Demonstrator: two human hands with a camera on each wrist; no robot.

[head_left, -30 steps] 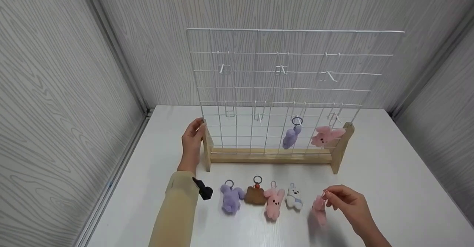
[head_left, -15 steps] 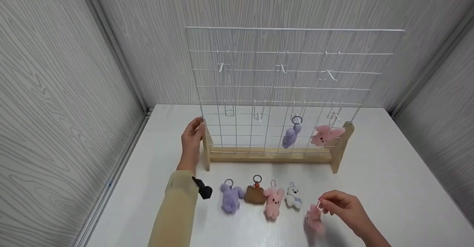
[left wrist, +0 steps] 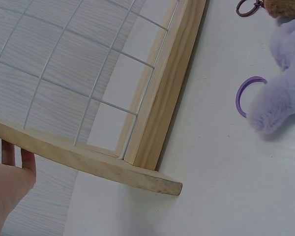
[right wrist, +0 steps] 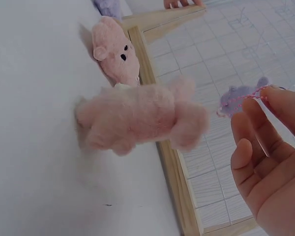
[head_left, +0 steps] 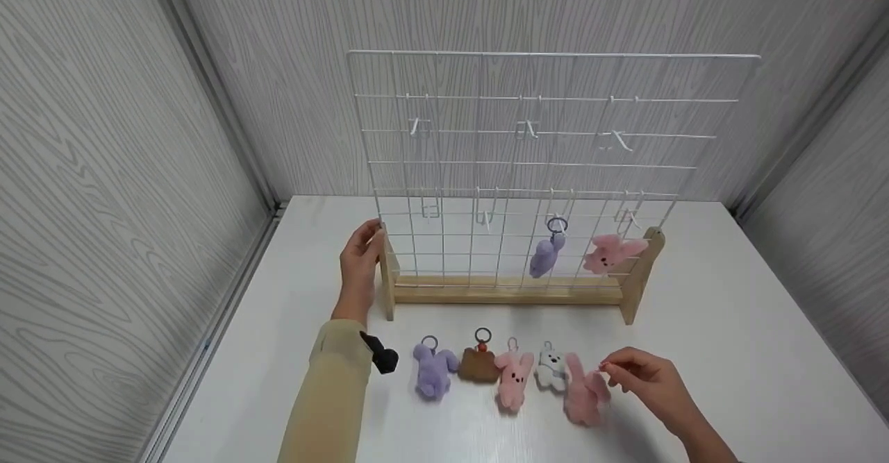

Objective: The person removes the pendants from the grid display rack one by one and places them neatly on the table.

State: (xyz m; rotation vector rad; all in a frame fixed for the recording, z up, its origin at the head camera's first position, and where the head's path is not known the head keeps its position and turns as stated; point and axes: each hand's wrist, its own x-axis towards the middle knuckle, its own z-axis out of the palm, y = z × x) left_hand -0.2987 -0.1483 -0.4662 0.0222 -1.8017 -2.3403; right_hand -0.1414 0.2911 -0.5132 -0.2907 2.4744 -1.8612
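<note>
My right hand [head_left: 649, 383] pinches the red-and-white string loop [right wrist: 250, 96] of a pink bunny plush keychain [head_left: 585, 393]. In the right wrist view the plush [right wrist: 142, 118] is blurred and dangles over the table with its back showing. My left hand [head_left: 361, 255] holds the left wooden upright [head_left: 387, 275] of a white wire grid rack [head_left: 458, 164]; in the left wrist view its fingers [left wrist: 27, 160] lie against the wood. On the table are a purple plush [head_left: 434, 371], a brown plush [head_left: 479, 366], another pink bunny [head_left: 514, 380] and a white plush [head_left: 551, 369].
A purple plush [head_left: 546, 256] and a pink bunny [head_left: 611, 255] hang from lower hooks on the grid. Bare hooks, such as the upper right hook [head_left: 620, 141], jut forward. Wood-patterned panels [head_left: 104, 206] enclose the white table [head_left: 715, 296] at the back and sides.
The hanging pink bunny has swung left and turned its back to the head camera, now partly overlapping the white plush. My right hand has shifted only slightly; the left hand stays put.
</note>
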